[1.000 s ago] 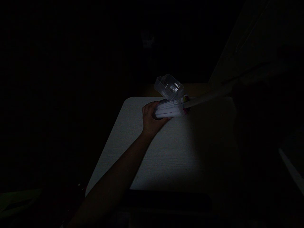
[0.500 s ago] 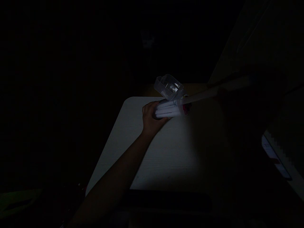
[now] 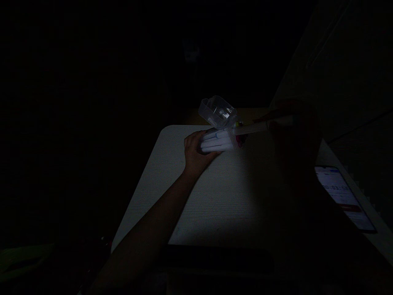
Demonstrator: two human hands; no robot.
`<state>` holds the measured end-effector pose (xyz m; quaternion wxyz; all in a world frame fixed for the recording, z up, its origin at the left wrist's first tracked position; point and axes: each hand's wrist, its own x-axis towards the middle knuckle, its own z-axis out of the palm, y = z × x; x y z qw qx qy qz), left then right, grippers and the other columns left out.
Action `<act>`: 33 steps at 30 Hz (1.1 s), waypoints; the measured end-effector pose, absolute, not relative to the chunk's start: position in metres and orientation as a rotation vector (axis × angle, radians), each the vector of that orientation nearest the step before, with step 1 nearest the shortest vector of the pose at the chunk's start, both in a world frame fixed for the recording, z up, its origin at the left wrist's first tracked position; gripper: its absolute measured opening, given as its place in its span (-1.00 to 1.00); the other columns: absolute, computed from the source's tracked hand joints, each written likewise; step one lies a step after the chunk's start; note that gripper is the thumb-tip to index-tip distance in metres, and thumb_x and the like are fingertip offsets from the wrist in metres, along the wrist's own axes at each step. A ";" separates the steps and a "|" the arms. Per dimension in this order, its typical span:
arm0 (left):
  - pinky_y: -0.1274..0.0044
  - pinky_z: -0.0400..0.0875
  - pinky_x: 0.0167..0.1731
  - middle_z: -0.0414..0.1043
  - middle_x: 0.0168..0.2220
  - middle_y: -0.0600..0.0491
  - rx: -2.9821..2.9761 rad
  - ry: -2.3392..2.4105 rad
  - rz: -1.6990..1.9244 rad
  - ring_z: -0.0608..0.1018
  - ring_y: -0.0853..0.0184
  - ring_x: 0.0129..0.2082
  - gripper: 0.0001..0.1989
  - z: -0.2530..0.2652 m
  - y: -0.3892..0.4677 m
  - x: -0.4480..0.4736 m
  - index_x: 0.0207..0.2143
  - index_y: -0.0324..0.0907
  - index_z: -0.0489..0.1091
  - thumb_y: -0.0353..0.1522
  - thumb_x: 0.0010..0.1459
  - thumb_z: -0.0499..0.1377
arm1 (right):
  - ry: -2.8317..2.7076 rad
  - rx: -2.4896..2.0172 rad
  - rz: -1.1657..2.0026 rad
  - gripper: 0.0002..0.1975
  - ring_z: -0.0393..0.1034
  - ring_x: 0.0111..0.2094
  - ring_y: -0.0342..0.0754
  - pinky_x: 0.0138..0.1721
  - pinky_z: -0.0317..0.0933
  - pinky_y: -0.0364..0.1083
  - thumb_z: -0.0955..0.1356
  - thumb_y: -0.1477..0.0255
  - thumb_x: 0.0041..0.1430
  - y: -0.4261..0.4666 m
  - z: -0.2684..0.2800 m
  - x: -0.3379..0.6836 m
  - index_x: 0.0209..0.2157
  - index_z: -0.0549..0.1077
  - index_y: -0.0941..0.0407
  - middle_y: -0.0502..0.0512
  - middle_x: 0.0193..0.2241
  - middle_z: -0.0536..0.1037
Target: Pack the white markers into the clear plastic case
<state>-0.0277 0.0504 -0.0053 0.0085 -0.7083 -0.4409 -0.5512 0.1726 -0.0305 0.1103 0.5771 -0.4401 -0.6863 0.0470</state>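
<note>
The scene is very dark. My left hand is wrapped round a clear plastic marker case, which lies on its side above the table and holds several white-barrelled markers. Its see-through lid is hinged open on the far side. In deep shadow to the right, my right hand grips a white marker by its outer part. That marker's left end reaches into the mouth of the case, beside some red and yellow marker ends. The fingertips of my right hand are hard to make out.
The pale wood-grain table lies under both arms, its right part in shadow. A phone with a lit screen lies near the right edge. A dark bar runs along the front, and something green is at lower left.
My right hand has moved left towards the case, and the white marker has slid further into it. More of the phone now shows. My left hand and the case have stayed put.
</note>
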 end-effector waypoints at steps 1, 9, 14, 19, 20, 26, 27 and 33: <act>0.26 0.33 -0.05 0.40 -0.07 -0.06 -2.214 -1.366 -1.724 0.41 0.14 -0.03 -0.26 -0.005 0.051 -0.028 -0.05 -0.10 0.26 -0.04 -0.29 0.37 | -1.576 -1.009 0.087 -0.78 0.40 -0.21 -0.20 -0.20 0.28 -0.15 0.24 0.52 0.21 -0.030 0.110 0.171 -0.09 0.27 0.13 0.09 -0.25 0.48; 0.27 0.33 -0.04 0.39 -0.07 -0.06 -2.217 -1.405 -1.687 0.41 0.14 -0.03 -0.25 -0.006 0.051 -0.026 -0.05 -0.10 0.27 -0.07 -0.32 0.39 | -1.478 -1.029 0.147 -0.82 0.38 -0.28 -0.27 -0.28 0.29 -0.24 0.26 0.57 0.18 -0.025 0.101 0.159 -0.15 0.31 0.17 0.07 -0.27 0.48; 0.28 0.33 -0.05 0.40 -0.07 -0.05 -2.218 -1.375 -1.710 0.41 0.15 -0.04 -0.26 -0.005 0.051 -0.026 -0.05 -0.10 0.27 -0.06 -0.31 0.39 | -1.506 -0.933 0.133 -0.80 0.40 -0.29 -0.28 -0.30 0.29 -0.27 0.27 0.53 0.16 -0.014 0.088 0.164 -0.13 0.31 0.15 0.02 -0.30 0.49; 0.29 0.32 -0.03 0.39 -0.07 -0.05 -2.236 -1.332 -1.693 0.41 0.16 -0.03 -0.25 -0.005 0.052 -0.026 -0.03 -0.10 0.26 -0.08 -0.30 0.39 | -1.548 -0.977 0.134 -0.84 0.39 -0.30 -0.22 -0.32 0.31 -0.21 0.26 0.45 0.18 -0.009 0.079 0.163 -0.17 0.32 0.11 0.03 -0.26 0.47; 0.30 0.32 -0.04 0.39 -0.06 -0.05 -2.234 -1.343 -1.679 0.40 0.15 -0.03 -0.25 -0.005 0.052 -0.025 -0.03 -0.10 0.26 -0.07 -0.30 0.39 | -1.544 -0.978 0.129 -0.84 0.39 -0.30 -0.22 -0.34 0.31 -0.21 0.26 0.44 0.18 -0.009 0.078 0.162 -0.18 0.32 0.11 0.04 -0.26 0.46; 0.29 0.32 -0.04 0.38 -0.06 -0.05 -2.224 -1.367 -1.631 0.40 0.14 -0.03 -0.24 -0.005 0.051 -0.025 -0.02 -0.08 0.26 -0.05 -0.30 0.38 | -1.596 -1.011 0.077 -0.85 0.39 -0.30 -0.18 -0.35 0.29 -0.19 0.26 0.38 0.19 -0.007 0.074 0.161 -0.20 0.33 0.09 0.05 -0.25 0.47; 0.29 0.31 -0.03 0.38 -0.06 -0.04 -2.232 -1.365 -1.629 0.40 0.14 -0.03 -0.24 -0.005 0.051 -0.025 -0.02 -0.07 0.27 -0.06 -0.30 0.38 | -1.607 -1.017 0.079 -0.84 0.39 -0.29 -0.17 -0.33 0.30 -0.18 0.25 0.37 0.19 -0.007 0.073 0.162 -0.19 0.33 0.09 0.06 -0.24 0.47; 0.30 0.31 -0.03 0.37 -0.04 -0.05 -2.261 -1.329 -1.673 0.38 0.15 -0.01 -0.25 -0.005 0.051 -0.025 0.00 -0.08 0.27 -0.10 -0.28 0.39 | -1.669 -1.072 0.064 -0.75 0.35 -0.17 -0.11 -0.19 0.28 -0.10 0.22 0.32 0.21 -0.006 0.066 0.162 -0.11 0.33 0.09 0.10 -0.16 0.43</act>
